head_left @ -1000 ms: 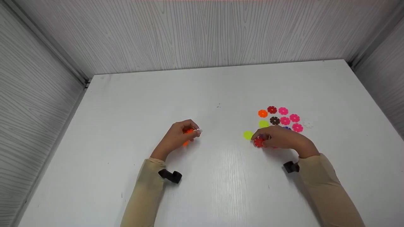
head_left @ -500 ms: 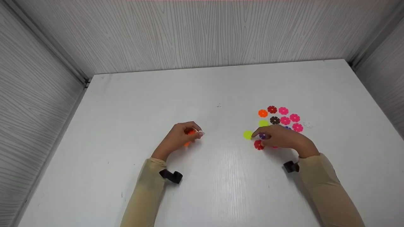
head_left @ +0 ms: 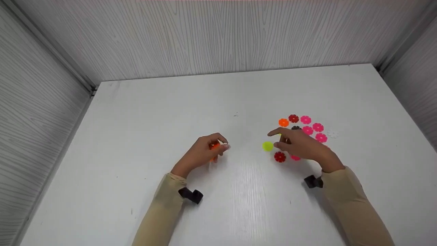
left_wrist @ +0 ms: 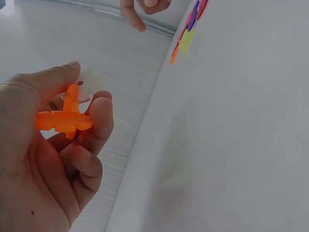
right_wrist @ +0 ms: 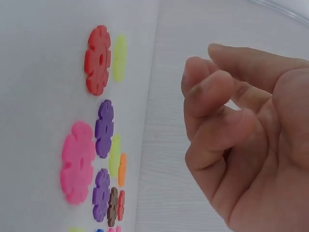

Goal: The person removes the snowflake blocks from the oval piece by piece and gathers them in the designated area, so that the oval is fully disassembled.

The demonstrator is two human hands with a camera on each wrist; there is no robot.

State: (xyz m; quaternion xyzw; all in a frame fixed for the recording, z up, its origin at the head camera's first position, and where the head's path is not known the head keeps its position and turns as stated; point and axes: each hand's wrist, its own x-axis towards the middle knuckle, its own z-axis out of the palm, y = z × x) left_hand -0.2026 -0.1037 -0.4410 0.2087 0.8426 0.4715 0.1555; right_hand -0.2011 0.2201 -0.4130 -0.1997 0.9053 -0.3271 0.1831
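My left hand [head_left: 201, 152] pinches a joined piece between thumb and fingers. It is made of orange notched discs [left_wrist: 63, 122] set crosswise, with a whitish disc [left_wrist: 95, 82] at the fingertips. Over the group of flat discs on the right hovers my right hand [head_left: 300, 145], its fingers loosely bent and nothing in them. Nearest to it lie a yellow disc [head_left: 267, 146], a red disc [head_left: 280, 157] and a pink disc [head_left: 295, 157]. In the right wrist view, purple discs [right_wrist: 104, 129] also lie flat; the right hand hides them from the head view.
Behind the right hand are more flat discs: an orange one [head_left: 283, 122], a dark red one [head_left: 293, 118], several pink ones [head_left: 307, 130] and a white one [head_left: 333, 134]. Whitish wood-grain panels [head_left: 218, 37] close off the table [head_left: 170, 106] at the back and sides.
My right hand has risen off the discs, its fingers spreading apart and the index finger reaching out. My left hand has moved to the right with the joined discs still in its grip.
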